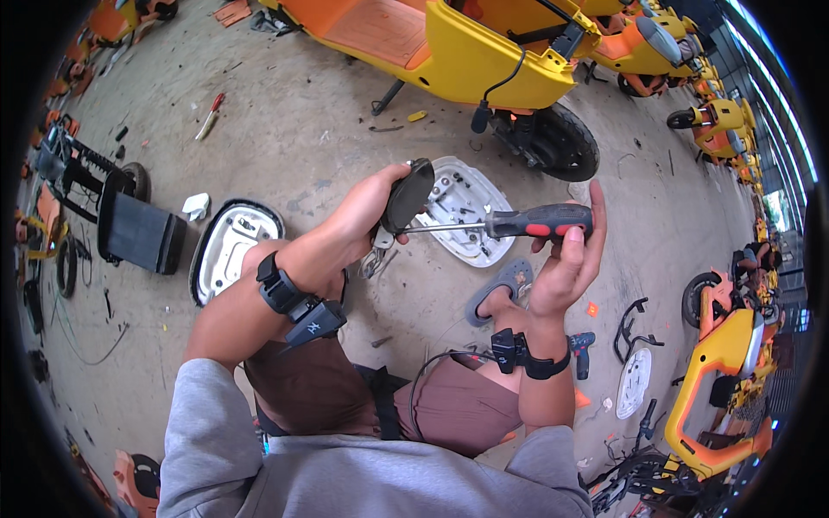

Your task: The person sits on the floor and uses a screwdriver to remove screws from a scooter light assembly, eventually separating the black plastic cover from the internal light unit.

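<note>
My left hand (377, 203) grips a dark, rounded part (409, 197), tilted on edge, and I cannot tell exactly what it is. Below it hang some thin wires (373, 262). In my right hand (566, 272) is a screwdriver (540, 222) with a black and red handle, thumb against the handle and one finger stretched upward. Its metal shaft points left, and the tip meets or nearly meets the part's lower edge; the exact contact is hidden. Just beyond my hands, a white tray-like cover (479, 242) on the floor holds several screws and small pieces.
Another white cover with a black rim (226, 255) lies by my left knee. Ahead stands a yellow scooter body (484, 65) with its black wheel (561, 142). A red-handled screwdriver (210, 116), a black box (142, 226), a power drill (583, 354) and a yellow frame (704, 406) surround me.
</note>
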A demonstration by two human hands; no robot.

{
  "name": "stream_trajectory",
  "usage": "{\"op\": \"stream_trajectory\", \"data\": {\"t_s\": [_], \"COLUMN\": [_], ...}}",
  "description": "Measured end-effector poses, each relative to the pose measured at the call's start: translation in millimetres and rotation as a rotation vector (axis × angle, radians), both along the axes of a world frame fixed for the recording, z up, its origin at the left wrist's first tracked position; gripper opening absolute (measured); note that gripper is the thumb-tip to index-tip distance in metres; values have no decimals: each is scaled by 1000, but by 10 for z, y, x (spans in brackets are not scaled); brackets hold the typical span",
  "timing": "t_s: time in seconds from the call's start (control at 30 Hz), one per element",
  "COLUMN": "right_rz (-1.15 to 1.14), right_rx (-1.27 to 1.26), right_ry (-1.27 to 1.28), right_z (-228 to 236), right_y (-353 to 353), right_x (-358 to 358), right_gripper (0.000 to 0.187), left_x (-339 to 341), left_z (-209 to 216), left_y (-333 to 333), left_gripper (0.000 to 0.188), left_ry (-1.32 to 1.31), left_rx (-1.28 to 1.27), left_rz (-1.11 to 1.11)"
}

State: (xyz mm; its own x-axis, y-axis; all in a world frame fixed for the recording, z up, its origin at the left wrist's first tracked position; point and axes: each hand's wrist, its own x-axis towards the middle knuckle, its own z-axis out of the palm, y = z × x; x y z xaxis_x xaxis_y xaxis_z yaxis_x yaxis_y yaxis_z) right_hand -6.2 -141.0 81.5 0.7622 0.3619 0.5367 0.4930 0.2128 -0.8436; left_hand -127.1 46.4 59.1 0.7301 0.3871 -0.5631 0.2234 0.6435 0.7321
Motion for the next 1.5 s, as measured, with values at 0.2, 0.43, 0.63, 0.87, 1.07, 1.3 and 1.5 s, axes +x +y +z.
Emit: {"op": "stream_trajectory", "data": {"t_s": [0.2, 0.43, 0.63, 0.87, 1.07, 1.3, 1.5], "right_rz": [40, 166, -16, 96, 3, -9, 67], "right_rx": [44, 230, 80, 238, 146, 147, 259], "right_ry": [16, 97, 32, 57, 84, 62, 113], "right_z": [-15, -6, -36, 2, -31, -59, -5], "right_y": [-55, -58, -63, 13, -9, -10, 33], "right_x": [-13, 94, 38, 18, 14, 6, 15], "right_gripper": [61, 46, 45, 48, 48, 48, 44], "left_x": [19, 50, 57, 41, 24, 23, 7], "left_z": [-64, -99, 0, -62, -87, -83, -118], "left_y": [-29, -27, -81, -23, -19, -18, 5], "left_gripper": [40, 38, 38, 39, 39, 41, 41], "left_ry": [38, -17, 9, -32, -35, -41, -52], "left_rx": [-9, -19, -17, -32, -37, -29, -22], "left_rz": [3, -2, 24, -5, 0, -15, -44]}}
